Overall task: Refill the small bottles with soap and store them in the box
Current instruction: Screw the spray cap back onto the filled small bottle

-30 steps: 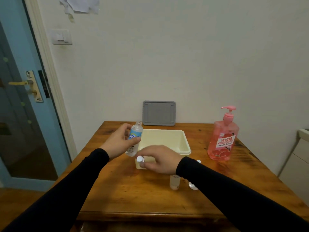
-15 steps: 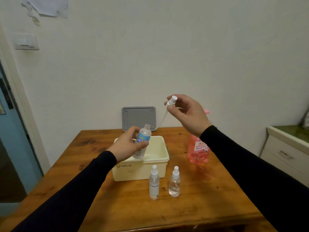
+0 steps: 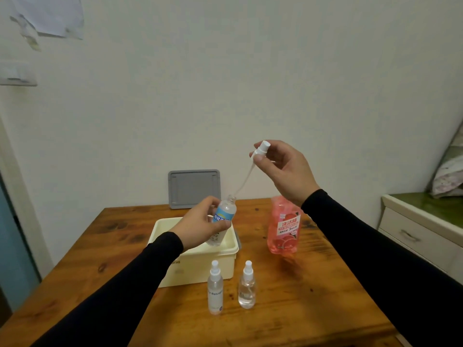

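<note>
Your left hand [image 3: 200,227] gripped the blue-labelled bottle [image 3: 221,221] above the cream box [image 3: 200,256], tilted to free its neck; your right-hand fingers [image 3: 258,159] pinched the spray cap [image 3: 260,149], its tube leaving the mouth. Right of the box, the pink soap bottle [image 3: 284,226] stood unobstructed; two capped bottles [image 3: 215,289] waited in front on the counter [image 3: 313,309].

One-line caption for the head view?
Left hand holds blue-label bottle; right hand lifts out its spray cap.

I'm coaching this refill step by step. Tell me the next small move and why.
Probably lift the spray cap a little higher, clear of the bottle, and set it on the table. The right hand pinches the cap, but its tube tip looks still at the neck of the bottle held by the left hand.
</note>
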A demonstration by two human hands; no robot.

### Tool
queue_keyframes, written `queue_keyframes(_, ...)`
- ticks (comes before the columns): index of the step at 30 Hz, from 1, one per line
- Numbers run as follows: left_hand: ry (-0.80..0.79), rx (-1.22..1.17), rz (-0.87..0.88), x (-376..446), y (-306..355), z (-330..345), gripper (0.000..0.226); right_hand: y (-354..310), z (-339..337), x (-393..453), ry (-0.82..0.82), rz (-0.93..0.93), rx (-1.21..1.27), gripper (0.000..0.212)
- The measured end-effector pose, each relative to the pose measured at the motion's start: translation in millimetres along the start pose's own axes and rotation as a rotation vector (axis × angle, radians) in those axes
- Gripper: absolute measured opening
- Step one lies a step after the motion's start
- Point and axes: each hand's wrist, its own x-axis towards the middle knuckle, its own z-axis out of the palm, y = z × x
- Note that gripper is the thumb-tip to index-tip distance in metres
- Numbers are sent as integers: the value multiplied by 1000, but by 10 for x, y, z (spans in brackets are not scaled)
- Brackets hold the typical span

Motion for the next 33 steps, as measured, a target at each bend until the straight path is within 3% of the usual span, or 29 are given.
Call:
queue_keyframes(13,-5,-23,72,-13,157,-5,41,250,209,-162,-111,129,81,22)
queue_keyframes(18,-21,-40,83,-28,209,11,42,314,265,-242,-161,189,204,41)
queue_keyframes(33,-30,-87,95,-33,221,70,37,361,243,-314,-185,285,371,30)
